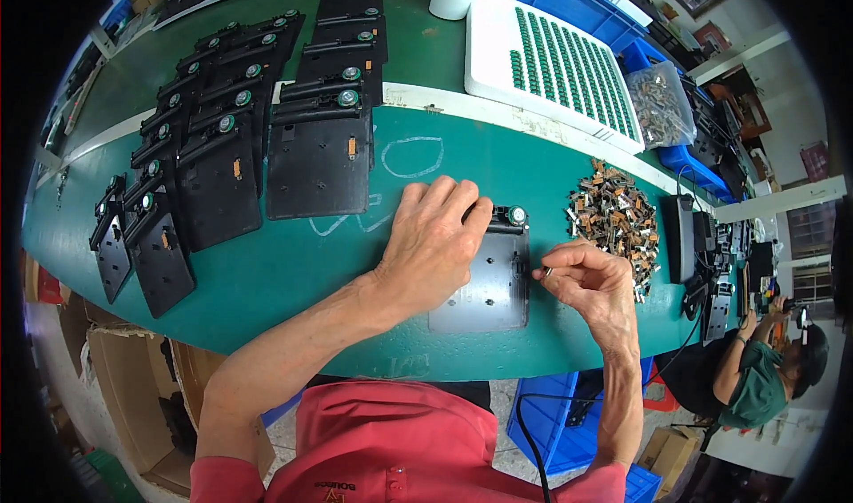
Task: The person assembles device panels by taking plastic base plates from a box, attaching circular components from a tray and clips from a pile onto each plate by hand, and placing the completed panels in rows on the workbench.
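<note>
A black plastic panel (pixel 489 294) with a round silver-and-green piece (pixel 516 215) at its top right corner lies flat on the green table in front of me. My left hand (pixel 431 245) rests over its upper left part, fingers curled down around the dark top edge; the fingertips are partly hidden. Just off the panel's right edge, my right hand (pixel 593 283) pinches a small metallic piece (pixel 547 271) between thumb and forefinger. Beyond that hand lies a heap of small orange-brown and silver connector-like parts (pixel 611 210).
Overlapping rows of similar black panels (pixel 318 170) cover the table's left side. A white foam tray (pixel 490 45) of small green parts stands at the back, beside a bag of small parts (pixel 659 107). A black device with cables (pixel 682 236) sits right. Another person (pixel 764 383) works far right.
</note>
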A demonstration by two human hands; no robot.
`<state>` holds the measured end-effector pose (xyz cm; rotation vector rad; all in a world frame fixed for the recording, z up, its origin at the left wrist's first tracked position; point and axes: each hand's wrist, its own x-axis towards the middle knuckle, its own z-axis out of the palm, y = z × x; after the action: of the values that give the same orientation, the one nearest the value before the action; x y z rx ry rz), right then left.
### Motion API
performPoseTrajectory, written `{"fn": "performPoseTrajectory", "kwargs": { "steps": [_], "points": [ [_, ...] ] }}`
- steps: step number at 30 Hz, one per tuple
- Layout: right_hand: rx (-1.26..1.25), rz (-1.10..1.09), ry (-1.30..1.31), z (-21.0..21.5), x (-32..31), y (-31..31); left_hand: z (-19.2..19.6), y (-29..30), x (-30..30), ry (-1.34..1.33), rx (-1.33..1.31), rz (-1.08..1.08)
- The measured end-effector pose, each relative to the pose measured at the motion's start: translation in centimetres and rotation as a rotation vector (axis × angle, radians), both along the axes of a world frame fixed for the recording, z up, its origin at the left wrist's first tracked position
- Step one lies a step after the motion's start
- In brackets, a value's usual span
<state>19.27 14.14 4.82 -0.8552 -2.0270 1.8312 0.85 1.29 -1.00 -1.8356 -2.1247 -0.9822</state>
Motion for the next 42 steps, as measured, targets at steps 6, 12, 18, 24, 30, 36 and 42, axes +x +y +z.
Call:
{"fn": "performPoseTrajectory", "kwargs": {
  "steps": [6, 12, 18, 24, 30, 36, 42],
  "points": [
    [0.453, 0.099, -0.082, -0.3, -0.7, -1.1, 0.2, 0.1, 0.0, -0.02, -0.003, -0.013],
    [0.617, 0.057, -0.187, 0.2, -1.8, -2.3, 0.9, -0.3, 0.2, -0.037, -0.052, -0.005],
    [0.691, 0.116, -0.27, 0.4, -2.2, -2.4, 0.8, -0.4, 0.3, -0.036, -0.062, -0.012],
    [0.72, 0.095, -0.261, 0.0, -2.3, -2.8, 0.9, -0.6, 0.3, -0.019, -0.077, -0.012],
    [0.713, 0.043, -0.221, -0.8, -1.8, -2.7, 0.5, -0.5, 0.3, -0.012, -0.063, -0.013],
    [0.755, -0.006, -0.117, -2.0, -1.3, -2.8, 0.8, -0.5, 0.4, 0.001, -0.087, -0.011],
    [0.849, 0.01, -0.103, -2.0, -1.5, -3.1, 0.7, -0.5, 0.4, -0.002, -0.095, -0.006]
  ]
}}
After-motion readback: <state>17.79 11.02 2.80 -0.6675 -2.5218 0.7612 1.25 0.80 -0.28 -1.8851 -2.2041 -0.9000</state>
